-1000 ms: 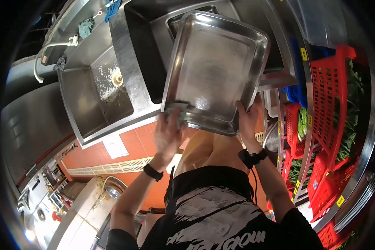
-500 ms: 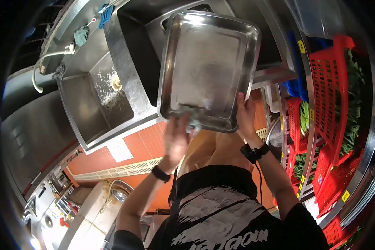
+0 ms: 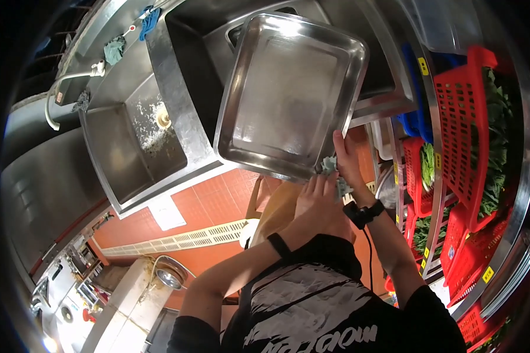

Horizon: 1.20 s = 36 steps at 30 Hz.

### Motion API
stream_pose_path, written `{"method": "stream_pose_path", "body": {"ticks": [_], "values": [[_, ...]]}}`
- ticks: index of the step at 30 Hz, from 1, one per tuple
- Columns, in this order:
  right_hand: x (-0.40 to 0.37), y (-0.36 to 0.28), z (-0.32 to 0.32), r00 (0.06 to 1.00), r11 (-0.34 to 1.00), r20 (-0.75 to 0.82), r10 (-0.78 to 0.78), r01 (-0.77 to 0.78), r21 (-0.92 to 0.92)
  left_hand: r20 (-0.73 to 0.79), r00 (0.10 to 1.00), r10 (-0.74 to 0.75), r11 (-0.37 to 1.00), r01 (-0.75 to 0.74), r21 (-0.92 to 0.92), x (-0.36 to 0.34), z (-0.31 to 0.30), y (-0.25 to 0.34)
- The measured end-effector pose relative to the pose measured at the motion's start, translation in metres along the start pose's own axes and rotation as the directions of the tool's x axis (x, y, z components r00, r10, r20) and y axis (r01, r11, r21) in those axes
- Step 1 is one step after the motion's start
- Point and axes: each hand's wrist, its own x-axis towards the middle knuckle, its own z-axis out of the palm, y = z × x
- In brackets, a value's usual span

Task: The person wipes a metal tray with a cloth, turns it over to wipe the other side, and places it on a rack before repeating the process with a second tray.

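Note:
A rectangular stainless steel tray (image 3: 291,97) is tilted up in front of me, above the edge of the sink. My right hand (image 3: 348,162) grips its lower right edge, the thumb showing along the rim. At the tray's near right corner, my left hand (image 3: 317,197) presses a grey-green cloth (image 3: 330,166) against the rim. Part of the cloth is hidden under the fingers and hangs out toward my right wrist.
Behind the tray is a deep sink basin (image 3: 188,65); a second basin (image 3: 118,141) on the left has white bits around its drain. A white tap (image 3: 70,76) and a blue cloth (image 3: 150,22) are at the back. Red baskets (image 3: 462,129) of greens stand on the right rack.
My left hand has slid the cloth from the tray's near left corner rightward to its near right corner. The tray has turned slightly, while my right hand keeps hold of its edge.

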Motion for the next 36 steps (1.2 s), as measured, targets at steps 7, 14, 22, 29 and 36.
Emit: {"method": "stream_pose_path", "body": {"ticks": [7, 14, 22, 29, 36], "values": [[0.014, 0.009, -0.024, 0.95, 0.992, 0.287, 0.124, -0.11, -0.066, 0.082, 0.994, 0.069, 0.983, -0.082, 0.167, -0.004, -0.031, -0.011], [0.016, 0.023, -0.025, 0.974, 0.992, 0.198, -0.107, 0.119, -0.048, -0.1, 0.994, -0.047, 0.978, 0.066, 0.2, -0.024, -0.095, -0.083], [0.004, -0.016, -0.014, 0.915, 0.826, -0.172, -0.364, 0.232, -0.514, -0.009, 0.999, -0.045, 0.973, 0.045, 0.227, -0.038, -0.106, -0.101], [0.015, -0.001, -0.042, 0.982, 0.77, -0.008, -0.19, 0.144, -0.622, -0.008, 0.998, 0.06, 0.955, -0.055, 0.291, -0.025, -0.101, -0.096], [0.016, 0.013, -0.051, 0.931, 0.684, 0.11, -0.349, 0.333, -0.649, -0.471, 0.88, -0.068, 0.977, 0.154, 0.148, 0.091, -0.135, -0.113]]}}
